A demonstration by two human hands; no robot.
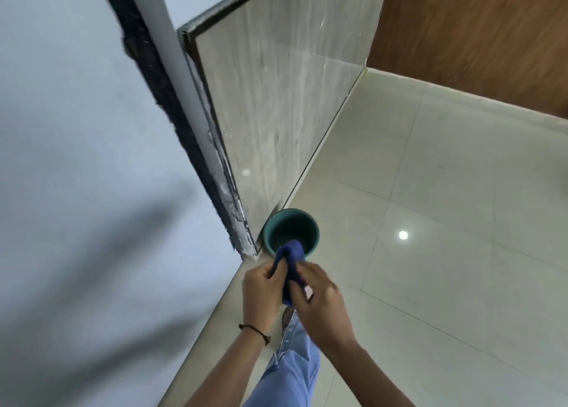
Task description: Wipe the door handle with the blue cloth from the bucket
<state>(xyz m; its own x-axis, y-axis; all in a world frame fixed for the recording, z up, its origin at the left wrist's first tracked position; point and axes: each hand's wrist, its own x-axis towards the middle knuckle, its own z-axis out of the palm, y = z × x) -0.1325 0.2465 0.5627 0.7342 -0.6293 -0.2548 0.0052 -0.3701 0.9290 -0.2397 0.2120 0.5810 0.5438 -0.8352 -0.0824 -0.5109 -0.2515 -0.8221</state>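
A bunched blue cloth (291, 257) is held just above the near rim of a teal bucket (310, 222) that stands on the floor by the wall corner. My left hand (261, 286) grips the cloth from the left, and my right hand (319, 296) grips its lower end from the right. Both hands are closed on it, one against the other. The inside of the bucket looks dark. No door handle is in view.
A pale wall (76, 160) fills the left side, edged by a dark rough frame (172, 108). A glossy grey panel (276, 99) runs back from the bucket. A wooden surface (476, 37) stands at the far right. Glossy floor tiles (430, 222) stretch right; my jeans leg (289, 373) is below.
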